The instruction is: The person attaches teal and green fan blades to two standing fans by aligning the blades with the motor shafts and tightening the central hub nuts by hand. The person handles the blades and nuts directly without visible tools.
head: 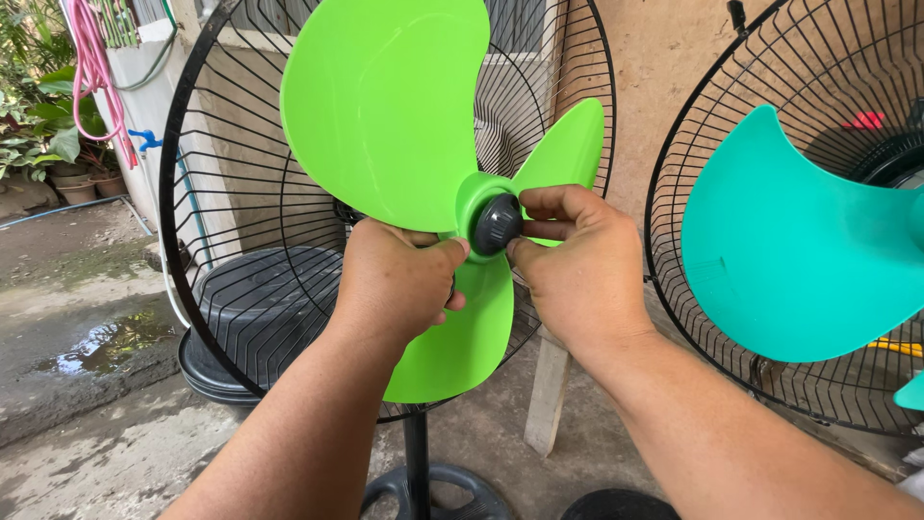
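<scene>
Green fan blade sits at the middle of a round black wire guard, its only content, mounted on a black pole that rises from a round black base on the concrete floor. It has three lobes: one large above the hub, one smaller up and to the right of the hub, one hanging below it. A dark ribbed cap sits on the green hub at the blade's centre. The left hand presses against the blade just left of the hub, fingers curled around the blade's edge and clenched on it, the fingertips hidden behind the plastic. The right hand is just right of the hub, thumb and forefinger pinching the cap. Right of the green blade stands a second wire guard, holding a teal blade; only one teal lobe shows whole, another is a sliver at the frame's edge, and its hub is cut off. So two guards, two blades, two hands, one cap. Behind the green blade's guard, low and left, a dark ribbed tub is hard to make out through the wires. Far left of the guard hang pink hoses, with potted plants beneath. The base is partly cut off.
</scene>
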